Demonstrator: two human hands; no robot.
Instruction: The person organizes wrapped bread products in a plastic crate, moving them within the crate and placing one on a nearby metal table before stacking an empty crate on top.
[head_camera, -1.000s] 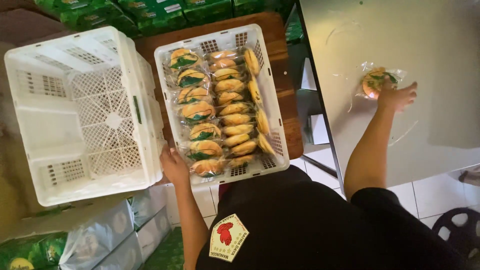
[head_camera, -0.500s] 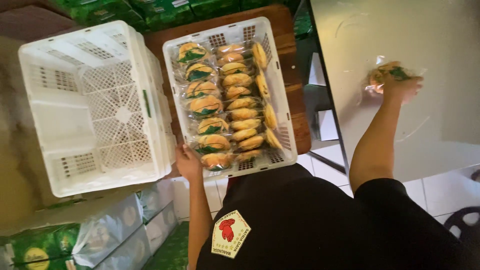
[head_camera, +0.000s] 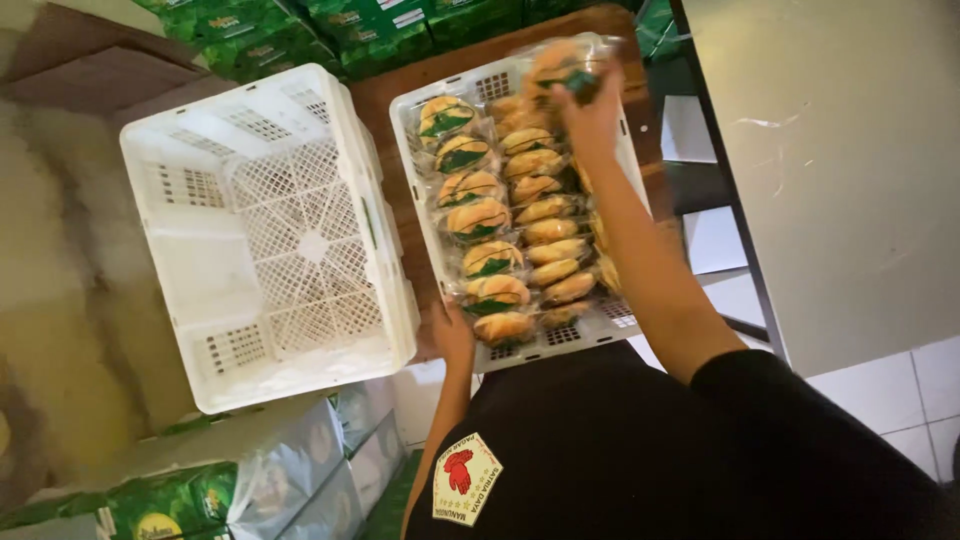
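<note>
A white plastic crate (head_camera: 415, 215) in front of me holds several clear-wrapped round buns with green labels (head_camera: 478, 218), laid in rows. My right hand (head_camera: 592, 105) is over the crate's far right corner and grips one wrapped bun (head_camera: 562, 65) above the rows. My left hand (head_camera: 452, 330) rests on the crate's near left edge, fingers on the rim. Both forearms reach out from my black shirt.
An empty white lattice crate (head_camera: 270, 235) stands to the left, touching the full one. Both sit on a brown wooden surface (head_camera: 385, 95). Green cartons (head_camera: 300, 30) lie beyond, plastic-wrapped green packs (head_camera: 230, 480) below left. A grey table (head_camera: 840, 160) stands at right.
My right hand carried the wrapped bun from the grey table on the right over to the far end of the filled crate. The left hand stayed on the crate's near edge.
</note>
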